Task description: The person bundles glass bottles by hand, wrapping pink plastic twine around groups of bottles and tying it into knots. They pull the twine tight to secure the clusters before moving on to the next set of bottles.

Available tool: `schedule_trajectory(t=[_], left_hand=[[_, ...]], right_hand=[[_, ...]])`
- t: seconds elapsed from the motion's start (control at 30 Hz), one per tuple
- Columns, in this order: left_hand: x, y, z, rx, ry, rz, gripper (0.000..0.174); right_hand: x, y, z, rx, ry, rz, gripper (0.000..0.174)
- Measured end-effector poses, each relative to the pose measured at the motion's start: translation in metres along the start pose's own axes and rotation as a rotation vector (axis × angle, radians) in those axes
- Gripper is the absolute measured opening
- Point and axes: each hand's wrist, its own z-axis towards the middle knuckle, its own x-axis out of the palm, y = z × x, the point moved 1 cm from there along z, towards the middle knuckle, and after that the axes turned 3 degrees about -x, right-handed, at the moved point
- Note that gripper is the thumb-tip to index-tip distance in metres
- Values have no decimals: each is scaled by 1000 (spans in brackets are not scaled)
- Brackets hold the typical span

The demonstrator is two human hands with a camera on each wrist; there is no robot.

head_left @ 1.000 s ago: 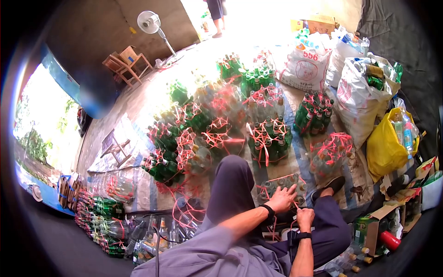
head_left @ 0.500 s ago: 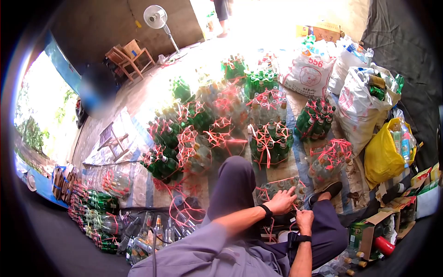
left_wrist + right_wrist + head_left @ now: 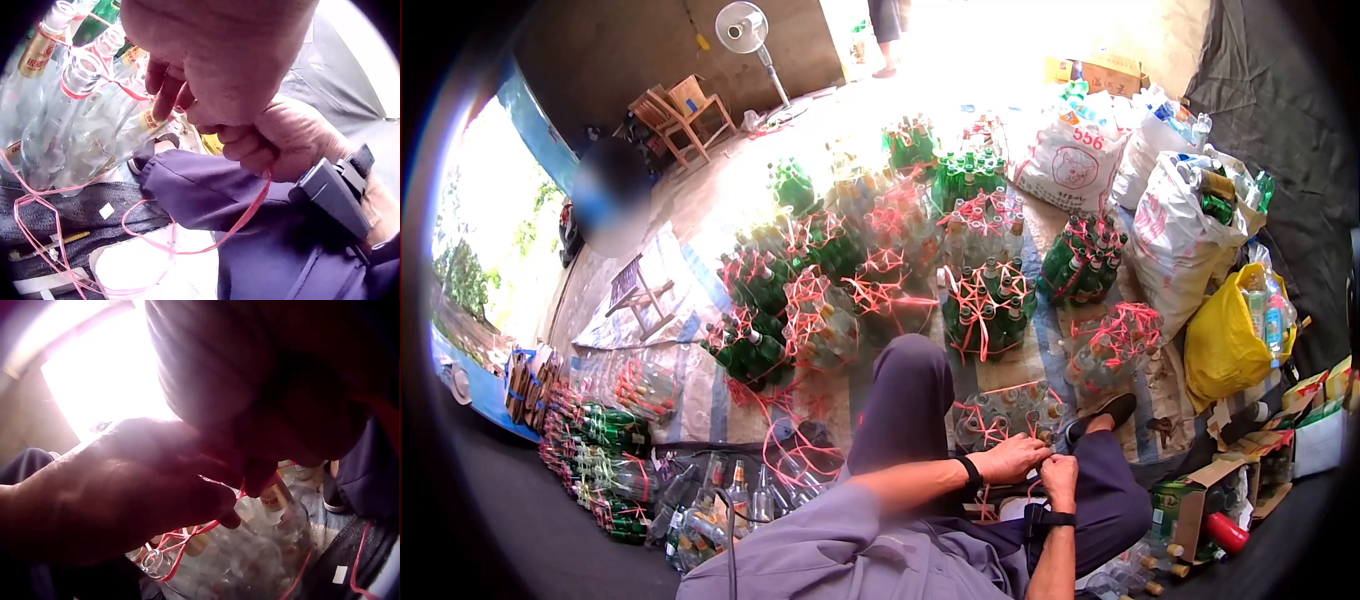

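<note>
Clear bottles (image 3: pixel 1000 408) stand bundled by the person's knees, with pink twine (image 3: pixel 127 91) looped around their necks. At the bundle's near edge, the left hand (image 3: pixel 1012 460) pinches the twine with bent fingers, its tips close against the right hand. Curled fingers of the right hand (image 3: pixel 1059 478) grip the same twine, and a loose length (image 3: pixel 250 214) hangs from this fist in the left wrist view. Both hands loom large and dark in the right wrist view, where the left hand (image 3: pixel 125 494) partly covers the bottle necks (image 3: pixel 156 564); the exact finger contact is hidden.
Tied bundles of green bottles (image 3: pixel 988 318) and clear ones stand ahead on a striped sheet. White sacks (image 3: pixel 1072 160), a yellow bag (image 3: pixel 1228 345) and open cartons (image 3: pixel 1200 490) line the right. Loose bottles (image 3: pixel 738 498) lie at left; a person's legs (image 3: pixel 886 30) show at the far doorway.
The left hand has drawn back from above the bottles toward the right hand, its spread fingers now bent. The right hand has stayed nearly in place, and the head view has shifted slightly.
</note>
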Motion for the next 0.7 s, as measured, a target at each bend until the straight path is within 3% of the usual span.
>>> schedule_trajectory(t=[0.2,0.53,0.7], left_hand=[[-4,-1,-1,-64,-16,-263,34],[11,-3,-5,-40,3,-279,31],[4,-8,-4,-195,43,-359,21]], right_hand=[[-9,17,-3,40,47,11,25],[-33,48,-15,114,178,92,25],[-28,32,-11,188,204,214,26]])
